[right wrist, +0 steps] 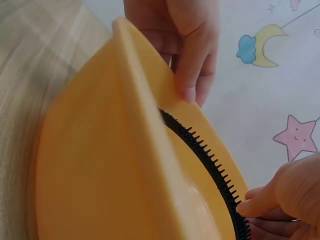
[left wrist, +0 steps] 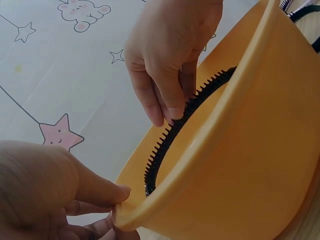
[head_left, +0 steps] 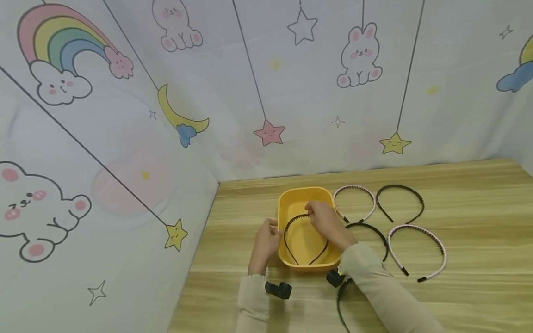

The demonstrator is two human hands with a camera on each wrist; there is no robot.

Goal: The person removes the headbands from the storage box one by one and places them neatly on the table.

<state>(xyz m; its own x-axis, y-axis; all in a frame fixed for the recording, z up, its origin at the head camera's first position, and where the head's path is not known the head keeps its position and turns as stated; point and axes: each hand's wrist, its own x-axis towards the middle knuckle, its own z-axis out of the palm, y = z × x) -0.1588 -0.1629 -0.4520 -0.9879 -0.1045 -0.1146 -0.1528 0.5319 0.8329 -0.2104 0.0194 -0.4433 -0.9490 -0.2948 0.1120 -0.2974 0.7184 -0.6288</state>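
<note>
A yellow plastic tub (head_left: 309, 267) stands on the wooden table. My left hand (head_left: 266, 243) grips its left rim, with the thumb on the inner side and fingers outside, as the left wrist view shows. Inside the tub is a black toothed headband (left wrist: 167, 137), its curve toward the back and its two ends toward the front. Reaching in over the tub's right side, my right hand (head_left: 326, 221) pinches the top of that headband between thumb and fingers. In the right wrist view, the headband's teeth (right wrist: 220, 172) point outward, toward the tub wall.
Right of the tub lie a pale pink headband (head_left: 354, 187), a black headband (head_left: 421, 199) and another pale pink one (head_left: 444, 252). One more black headband (head_left: 376, 232) is partly behind my right sleeve; another (head_left: 339, 305) lies near the front. A cartoon-printed cloth (head_left: 316, 138) backs the table.
</note>
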